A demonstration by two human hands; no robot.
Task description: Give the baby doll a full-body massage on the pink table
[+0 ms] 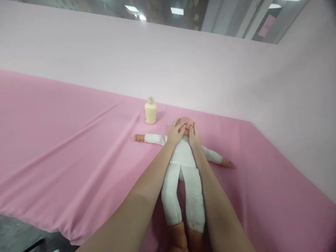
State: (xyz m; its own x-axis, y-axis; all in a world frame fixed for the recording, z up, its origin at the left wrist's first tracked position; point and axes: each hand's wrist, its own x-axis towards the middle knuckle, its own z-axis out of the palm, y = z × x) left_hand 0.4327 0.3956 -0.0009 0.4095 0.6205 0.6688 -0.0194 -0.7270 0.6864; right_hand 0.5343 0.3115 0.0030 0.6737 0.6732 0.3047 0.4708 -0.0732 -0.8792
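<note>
A baby doll (183, 151) with a white cloth body lies on its back, its arms stretched out to both sides and its legs toward me. My left hand (175, 133) rests along the left side of the doll's face, fingers laid out and thumb near the mouth. On the opposite cheek lies my right hand (194, 135), its fingers extended upward and the thumb beside the nose. Both hands partly cover the face; the forehead and mouth show between them. My forearms run along either side of the doll's body and legs.
A cream-coloured bottle (150, 112) with a clear top stands upright beyond the doll's outstretched left-side arm. A wrinkled pink cloth (86, 150) covers the surface. Behind it rises a pale wall (110, 52), with glass above. Dark floor shows at the lower left.
</note>
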